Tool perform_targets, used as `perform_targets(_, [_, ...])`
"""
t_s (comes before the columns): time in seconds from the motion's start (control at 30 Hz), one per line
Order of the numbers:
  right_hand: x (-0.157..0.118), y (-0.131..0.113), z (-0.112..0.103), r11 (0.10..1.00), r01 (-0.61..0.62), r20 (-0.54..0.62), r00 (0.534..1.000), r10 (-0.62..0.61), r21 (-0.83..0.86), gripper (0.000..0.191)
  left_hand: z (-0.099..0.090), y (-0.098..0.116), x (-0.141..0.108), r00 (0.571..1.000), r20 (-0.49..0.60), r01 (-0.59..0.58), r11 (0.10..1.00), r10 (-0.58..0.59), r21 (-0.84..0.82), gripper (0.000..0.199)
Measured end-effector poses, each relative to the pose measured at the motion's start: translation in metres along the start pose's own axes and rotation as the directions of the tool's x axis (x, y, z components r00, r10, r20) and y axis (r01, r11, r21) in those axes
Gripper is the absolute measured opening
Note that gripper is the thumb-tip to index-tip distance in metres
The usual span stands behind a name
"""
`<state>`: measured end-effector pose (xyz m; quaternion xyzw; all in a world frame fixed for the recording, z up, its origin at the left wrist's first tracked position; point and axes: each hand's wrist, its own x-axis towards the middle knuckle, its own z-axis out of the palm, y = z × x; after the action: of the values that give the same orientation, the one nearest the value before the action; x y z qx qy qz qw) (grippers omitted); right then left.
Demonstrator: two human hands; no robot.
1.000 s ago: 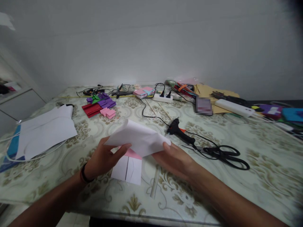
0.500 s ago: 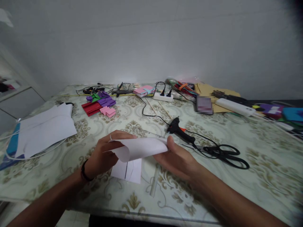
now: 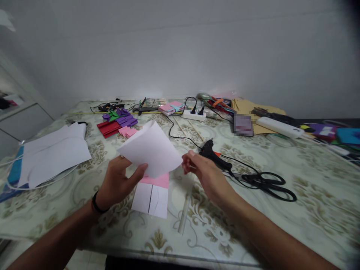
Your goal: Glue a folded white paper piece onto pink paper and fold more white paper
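A bent white paper sheet (image 3: 153,150) is raised above the table, its left and lower side gripped by my left hand (image 3: 119,182), thumb in front and fingers behind. At the sheet's right corner, my right hand (image 3: 206,170) has its thumb and fingers pinched together; the corner is at its fingertips. Below the sheet lies a pink and white folded paper (image 3: 154,198) with a dark line down its white part. The black glue gun (image 3: 215,155) rests just beyond my right hand, and black-handled scissors (image 3: 267,184) lie to its right.
White sheets (image 3: 56,153) over a blue packet lie at the left. Purple pieces (image 3: 126,119), a red paper (image 3: 108,129) and pink pieces (image 3: 126,132) sit farther back. A power strip (image 3: 194,115), a phone-like object (image 3: 243,124) and cables line the back.
The white sheet has tilted up, its broad face now showing, and uncovers the pink part of the paper beneath. My right hand has drawn its fingers together at the sheet's corner.
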<state>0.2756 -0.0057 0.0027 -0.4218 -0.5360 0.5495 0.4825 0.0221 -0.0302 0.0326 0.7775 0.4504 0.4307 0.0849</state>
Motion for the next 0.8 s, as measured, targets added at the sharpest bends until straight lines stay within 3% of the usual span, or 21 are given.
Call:
perform_targets(0.07, [-0.001, -0.001, -0.001, 0.986, 0.119, -0.083, 0.988, -0.129, -0.115, 0.041, -0.001, 0.001, 0.001, 0.998, 0.048, -0.026, 1.000, 0.027, -0.015, 0.018])
perform_targets(0.13, [-0.005, -0.004, -0.001, 0.978, 0.160, -0.045, 0.985, -0.167, -0.135, 0.039, 0.000, 0.003, 0.001, 0.991, 0.120, -0.056, 0.998, 0.061, -0.041, 0.018])
perform_targets(0.27, [-0.012, -0.008, 0.005, 0.991, 0.114, 0.129, 0.986, -0.105, -0.068, 0.042, 0.004, 0.005, -0.002, 0.959, 0.260, -0.082, 0.988, 0.114, -0.130, 0.015])
perform_targets(0.37, [-0.015, -0.007, 0.007, 0.995, 0.063, 0.162, 0.985, -0.051, -0.072, 0.036, 0.007, 0.006, -0.003, 0.947, 0.302, -0.058, 0.983, 0.109, -0.173, 0.010])
perform_targets(0.67, [-0.016, -0.002, 0.007, 0.994, 0.041, 0.095, 0.995, -0.031, -0.101, 0.038, 0.012, -0.001, -0.006, 0.953, 0.278, 0.200, 0.936, -0.118, -0.290, 0.022])
perform_targets(0.8, [-0.017, -0.001, 0.007, 0.994, 0.040, 0.078, 0.996, -0.032, -0.098, 0.038, 0.017, 0.000, -0.009, 0.942, 0.259, 0.307, 0.862, -0.214, -0.403, 0.019])
